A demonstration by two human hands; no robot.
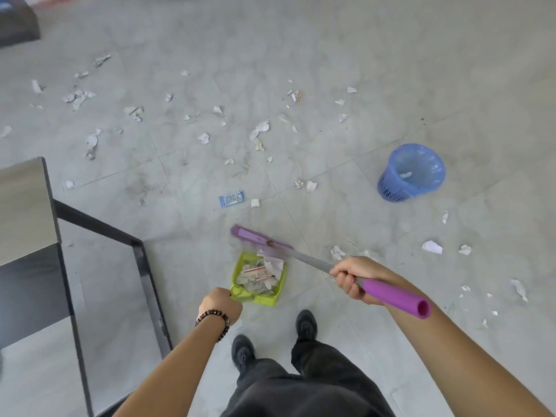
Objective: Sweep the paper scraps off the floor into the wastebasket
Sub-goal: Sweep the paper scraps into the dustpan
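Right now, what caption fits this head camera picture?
Left hand holds a green dustpan of paper scraps, right hand a purple broom, blue wastebasket nearby.

1. Long-handled broom [261, 240]: purple head and grip, grey shaft.
2. Square plastic dustpan [239, 266]: lime green.
3. Round perforated plastic wastebasket [394, 188]: blue.
4. Crumpled paper scraps [260, 127]: white; one in the dustpan shows red print.
5. Flat wrapper [231, 199]: blue, white print.
6. Tiled floor [331, 55]: pale grey, marbled.

Dark beaded bracelet [214, 317] just behind the left hand [221, 305]; forearms [168, 371] unsleeved; dark grey trousers [301, 392], black shoes [306, 325] below it.
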